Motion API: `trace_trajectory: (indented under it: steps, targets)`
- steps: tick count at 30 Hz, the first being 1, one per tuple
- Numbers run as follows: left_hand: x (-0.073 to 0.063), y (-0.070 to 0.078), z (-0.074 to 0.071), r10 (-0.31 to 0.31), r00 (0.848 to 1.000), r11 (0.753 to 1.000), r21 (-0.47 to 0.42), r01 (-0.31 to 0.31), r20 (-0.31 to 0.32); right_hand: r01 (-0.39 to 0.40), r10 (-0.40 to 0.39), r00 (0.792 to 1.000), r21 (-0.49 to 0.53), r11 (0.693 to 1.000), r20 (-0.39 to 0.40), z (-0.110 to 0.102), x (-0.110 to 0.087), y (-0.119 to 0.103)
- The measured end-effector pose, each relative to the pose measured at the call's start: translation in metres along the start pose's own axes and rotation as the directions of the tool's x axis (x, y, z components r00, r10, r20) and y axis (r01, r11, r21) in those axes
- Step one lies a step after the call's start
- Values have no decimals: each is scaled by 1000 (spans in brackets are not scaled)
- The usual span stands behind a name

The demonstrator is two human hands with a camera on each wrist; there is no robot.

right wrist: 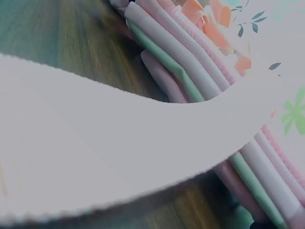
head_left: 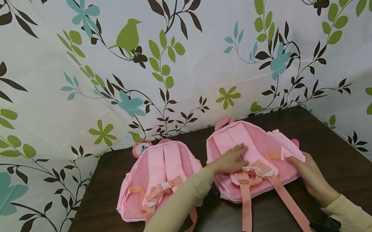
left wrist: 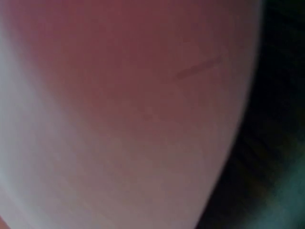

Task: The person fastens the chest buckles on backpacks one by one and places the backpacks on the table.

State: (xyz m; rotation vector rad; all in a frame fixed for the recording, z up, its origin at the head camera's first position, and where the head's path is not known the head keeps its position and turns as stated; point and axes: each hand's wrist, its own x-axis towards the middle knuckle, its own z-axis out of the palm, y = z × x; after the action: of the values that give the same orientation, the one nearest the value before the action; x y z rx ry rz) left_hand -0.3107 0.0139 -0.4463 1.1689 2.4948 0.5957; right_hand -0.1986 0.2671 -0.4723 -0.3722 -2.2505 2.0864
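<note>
Two pink backpacks lie with their strap sides up. My left hand [head_left: 230, 159] rests spread on the shoulder straps of the right backpack [head_left: 224, 183], above its white buckles [head_left: 258, 169]. At that bag's right side, my right hand [head_left: 312, 176] grips the edge, thumb on top near a small pale tag [head_left: 285, 152]; its other fingers are hidden. The left backpack [head_left: 131, 195] lies partly behind my left sleeve. In the right wrist view, the bag's layered side [right wrist: 167, 52] shows pink and green edges behind a washed-out pale shape. A blurred pinkish surface fills most of the left wrist view.
Both bags lie on a dark wooden table [head_left: 94, 226]. Orange strap ends [head_left: 289, 200] trail toward the front edge. A round pink charm [head_left: 141, 148] is by the left bag's top. A leaf-and-bird patterned cloth [head_left: 184, 104] hangs behind the table.
</note>
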Motion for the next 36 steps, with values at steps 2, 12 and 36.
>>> trace_trajectory:
  steps: [2,12,36]
  targets:
    - [-1,-1,0,1,1000,1000,-4,-1,3,-38,38,999,-2,999,-6,1,0,0]
    - [-13,4,-12,-24,999,990,-139,17,-47,-19,15,994,-34,999,-111,0,2,-9]
    - [-57,48,-2,-2,1000,999,-36,3,13,532,-354,817,-355,769,456,16,7,-32]
